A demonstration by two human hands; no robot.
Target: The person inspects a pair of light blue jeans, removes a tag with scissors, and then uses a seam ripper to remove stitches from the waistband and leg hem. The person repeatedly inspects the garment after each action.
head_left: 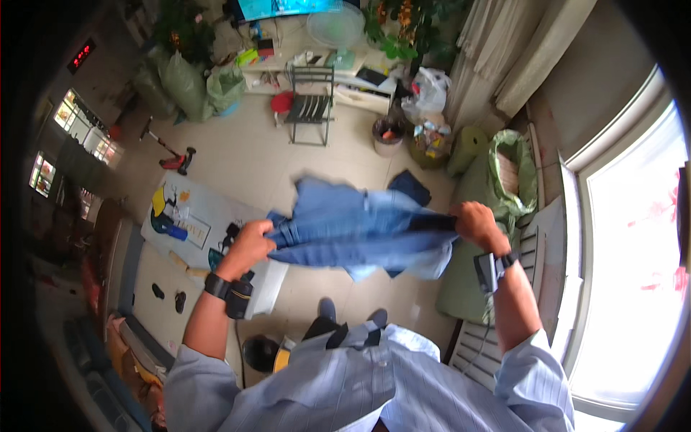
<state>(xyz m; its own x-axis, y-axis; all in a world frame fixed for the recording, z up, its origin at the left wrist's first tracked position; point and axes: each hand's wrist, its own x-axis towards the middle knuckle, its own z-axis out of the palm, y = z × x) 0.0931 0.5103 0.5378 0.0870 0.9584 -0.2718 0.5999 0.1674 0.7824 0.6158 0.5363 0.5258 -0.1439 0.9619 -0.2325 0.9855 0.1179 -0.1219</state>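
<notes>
White, a low table stands left of centre. The left hand, its forearm slanting up and rightward from the lower left, pinches one end of a blue denim garment, blurred and spread across the middle of the frame. Right of centre, the right hand, its forearm leaning up and leftward, grips the other end.

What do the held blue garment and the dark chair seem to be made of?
Blue garment: probably denim, matte and faded, judging by its uneven blue; motion blur hides the weave.
Dark chair: likely painted metal, from its thin frame; the seat material is unclear.
</notes>
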